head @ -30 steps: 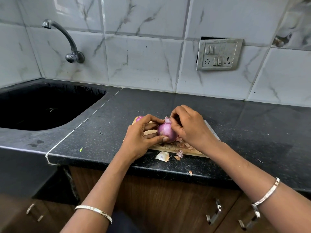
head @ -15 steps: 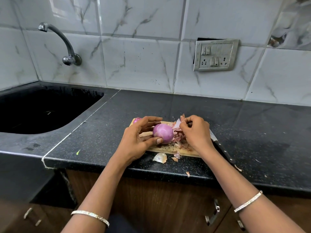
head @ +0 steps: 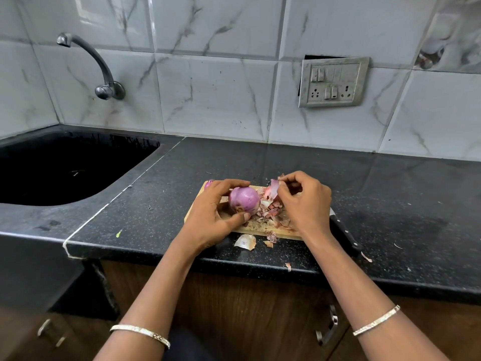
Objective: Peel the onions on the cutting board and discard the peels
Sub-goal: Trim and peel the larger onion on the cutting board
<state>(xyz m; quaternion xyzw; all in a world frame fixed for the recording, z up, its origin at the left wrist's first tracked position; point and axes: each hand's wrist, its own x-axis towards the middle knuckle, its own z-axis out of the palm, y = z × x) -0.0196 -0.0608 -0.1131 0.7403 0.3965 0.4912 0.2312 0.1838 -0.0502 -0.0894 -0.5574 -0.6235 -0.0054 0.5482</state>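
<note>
My left hand [head: 213, 214] grips a purple onion [head: 244, 199] just above the wooden cutting board [head: 256, 230]. To the right of it, my right hand [head: 304, 201] pinches a pinkish strip of peel [head: 273, 187] over a heap of torn peels [head: 272, 212] on the board. A second onion [head: 209, 183] peeks out at the board's far left corner, mostly hidden behind my left hand. A few loose peels [head: 246, 241] lie on the black counter in front of the board.
A black-handled knife [head: 345, 234] lies on the counter right of the board, partly under my right wrist. A black sink [head: 65, 168] with a wall tap [head: 104, 82] sits at the left. A switch plate [head: 333, 81] is on the tiled wall.
My right hand has pulled a strip of peel off the onion and drawn away to the right with it. The left hand keeps its grip on the onion.
</note>
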